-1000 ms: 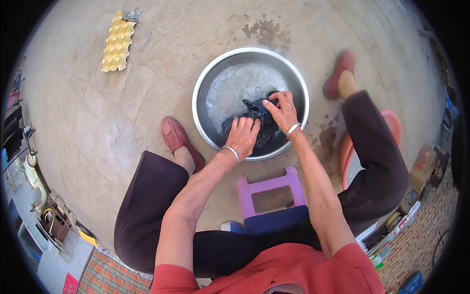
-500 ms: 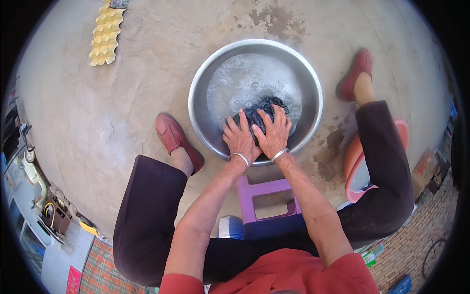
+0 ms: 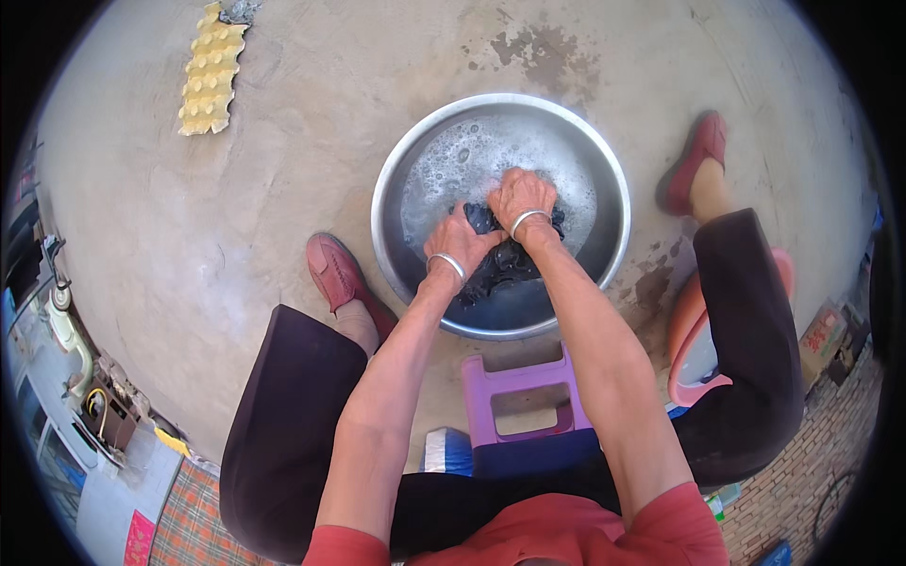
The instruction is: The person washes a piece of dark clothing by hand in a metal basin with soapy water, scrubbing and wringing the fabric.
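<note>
A round metal basin (image 3: 396, 179) stands on the concrete floor between my feet, holding soapy water and a dark wet cloth (image 3: 500, 269). My left hand (image 3: 460, 242) presses down on the cloth's near-left part, fingers closed over it. My right hand (image 3: 521, 196) grips the cloth's far end close to the foam. A silver bangle sits on each wrist. Most of the cloth is hidden under my hands and forearms.
A purple plastic stool (image 3: 521, 401) is under me, just in front of the basin. An orange-pink tub (image 3: 696, 344) lies by my right leg. A yellow egg tray (image 3: 211, 68) rests far left. Clutter lines the left edge, and brick paving the lower right.
Both hands have pushed the cloth away from me, toward the basin's middle. The right hand now leads the left, where half a second ago they were side by side.
</note>
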Action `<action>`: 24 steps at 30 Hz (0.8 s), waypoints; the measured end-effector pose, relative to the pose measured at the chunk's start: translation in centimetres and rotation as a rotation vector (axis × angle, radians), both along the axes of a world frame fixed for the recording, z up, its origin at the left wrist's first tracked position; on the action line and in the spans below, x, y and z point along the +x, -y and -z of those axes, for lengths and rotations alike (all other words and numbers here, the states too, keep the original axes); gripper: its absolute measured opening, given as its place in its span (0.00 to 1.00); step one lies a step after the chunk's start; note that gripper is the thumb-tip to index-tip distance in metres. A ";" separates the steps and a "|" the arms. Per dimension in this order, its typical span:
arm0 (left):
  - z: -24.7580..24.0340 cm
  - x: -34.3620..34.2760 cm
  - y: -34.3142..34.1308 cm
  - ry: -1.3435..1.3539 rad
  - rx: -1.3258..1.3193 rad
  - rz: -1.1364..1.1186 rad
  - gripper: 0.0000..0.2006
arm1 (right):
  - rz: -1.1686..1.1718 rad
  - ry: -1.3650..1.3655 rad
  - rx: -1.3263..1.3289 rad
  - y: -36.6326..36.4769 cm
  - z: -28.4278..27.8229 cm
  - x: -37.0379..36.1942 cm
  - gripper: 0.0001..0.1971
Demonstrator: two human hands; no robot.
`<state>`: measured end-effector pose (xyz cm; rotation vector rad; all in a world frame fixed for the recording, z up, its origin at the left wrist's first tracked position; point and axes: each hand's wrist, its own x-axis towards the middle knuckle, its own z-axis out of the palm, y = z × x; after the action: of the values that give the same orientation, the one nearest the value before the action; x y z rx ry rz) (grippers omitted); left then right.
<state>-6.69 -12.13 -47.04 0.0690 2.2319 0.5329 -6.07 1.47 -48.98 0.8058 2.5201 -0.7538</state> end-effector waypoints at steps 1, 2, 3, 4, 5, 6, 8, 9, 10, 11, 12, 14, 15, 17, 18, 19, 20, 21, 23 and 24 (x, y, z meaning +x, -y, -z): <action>-1.7 -0.4 -0.7 -0.080 0.037 0.010 0.35 | 0.087 -0.006 -0.085 -1.1 -0.4 -0.2 0.19; -2.9 -0.6 -1.1 -0.165 0.065 0.038 0.34 | 0.166 -0.008 -0.181 -1.9 -0.9 -0.1 0.21; -4.0 -0.7 -1.4 -0.250 0.092 0.066 0.32 | 0.271 -0.168 -0.459 -3.1 -1.7 0.5 0.24; -4.8 -0.6 -1.4 -0.334 0.118 0.094 0.31 | 0.319 -0.156 -0.568 -4.1 -3.4 0.8 0.25; -5.5 -0.4 -1.2 -0.361 0.170 0.136 0.30 | 0.396 -0.241 -0.620 -4.6 -4.3 1.4 0.25; -6.3 0.1 -0.8 -0.405 0.200 0.201 0.30 | 0.474 -0.326 -0.673 -5.0 -5.1 2.0 0.24; -7.4 1.8 -0.4 -0.482 0.275 0.336 0.30 | 0.411 -0.262 -0.398 -5.8 -5.1 3.9 0.29; -7.5 2.7 -0.1 -0.410 0.324 0.364 0.31 | 0.366 -0.182 -0.270 -5.9 -5.3 4.8 0.32; -7.3 3.9 0.6 -0.410 0.348 0.413 0.34 | 0.314 -0.104 -0.151 -5.6 -5.6 5.3 0.35; -6.8 5.0 1.4 -0.372 0.324 0.450 0.38 | 0.153 0.020 0.009 -4.3 -6.4 5.8 0.41; -6.4 5.8 2.0 -0.334 0.301 0.487 0.43 | 0.070 0.167 0.004 -3.3 -7.6 6.0 0.42; -6.5 6.6 1.6 -0.367 0.121 0.381 0.54 | -0.027 0.147 0.078 -1.6 -7.0 8.0 0.42; -6.4 6.8 1.2 -0.380 0.028 0.329 0.60 | -0.077 0.139 0.112 -0.8 -6.7 8.8 0.42; -6.1 6.8 1.0 -0.119 -0.109 0.281 0.66 | -0.047 0.118 0.021 1.2 -7.4 9.8 0.41; -5.9 6.7 1.0 0.009 -0.177 0.256 0.70 | -0.035 0.085 -0.011 2.0 -7.3 10.6 0.41; -4.6 6.8 1.7 0.135 -0.110 0.197 0.73 | -0.063 0.063 -0.027 2.9 -6.9 11.0 0.42; -4.1 7.8 1.7 0.040 -0.105 0.201 0.69 | -0.106 0.030 0.036 3.7 -6.4 11.5 0.40; -3.1 8.0 1.4 0.021 -0.124 0.185 0.65 | -0.107 -0.068 0.092 4.1 -5.7 11.6 0.37; -1.7 7.9 0.9 -0.039 -0.099 0.133 0.57 | -0.102 -0.193 0.190 4.4 -4.1 11.3 0.31; -1.3 8.2 0.9 -0.084 -0.062 0.088 0.53 | -0.104 -0.224 0.225 4.8 -3.4 11.0 0.28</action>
<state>1.47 -13.06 -45.70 0.1597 2.3136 0.4189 4.97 -3.30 -45.63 0.6861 2.8622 -0.5597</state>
